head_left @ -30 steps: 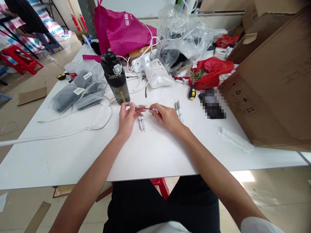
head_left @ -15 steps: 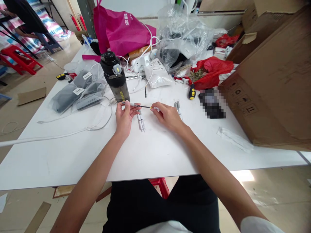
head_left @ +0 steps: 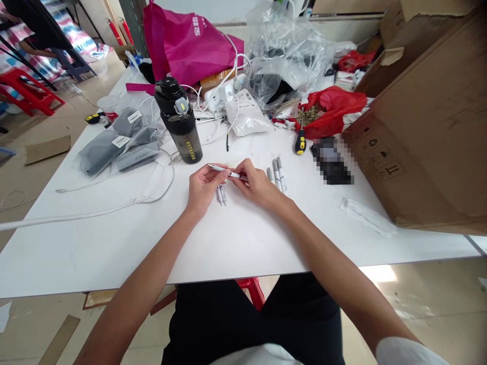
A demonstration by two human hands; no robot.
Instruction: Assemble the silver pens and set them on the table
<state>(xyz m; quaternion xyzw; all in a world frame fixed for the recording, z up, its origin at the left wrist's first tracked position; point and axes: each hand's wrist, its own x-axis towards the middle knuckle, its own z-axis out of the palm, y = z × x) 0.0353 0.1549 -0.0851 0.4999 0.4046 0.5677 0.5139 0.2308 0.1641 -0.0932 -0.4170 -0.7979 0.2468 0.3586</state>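
A white and grey pen [head_left: 217,168] lies nearly level between my hands, just above the white table [head_left: 243,243]. My left hand [head_left: 201,190] is closed around its grey end, the thumb pressing on it. The other end sits pinched in the fingers of my right hand [head_left: 258,186], which hide part of it. Below my hands, a small group of white pens [head_left: 221,196] rests on the table, partly covered by my fingers. Three grey-and-white pen pieces [head_left: 277,173] lie side by side to the right of my right hand.
A dark water bottle [head_left: 183,129] stands behind my left hand. Packaged items [head_left: 110,144] and white cables [head_left: 95,214] lie to the left. On the right are a screwdriver [head_left: 300,143], a blurred black object [head_left: 332,161] and a large cardboard box [head_left: 426,132]. Bags [head_left: 194,45] crowd the back.
My hands have come closer together, and the thin dark refill seen between them is now out of sight inside the pen. My left hand has shifted right and down.
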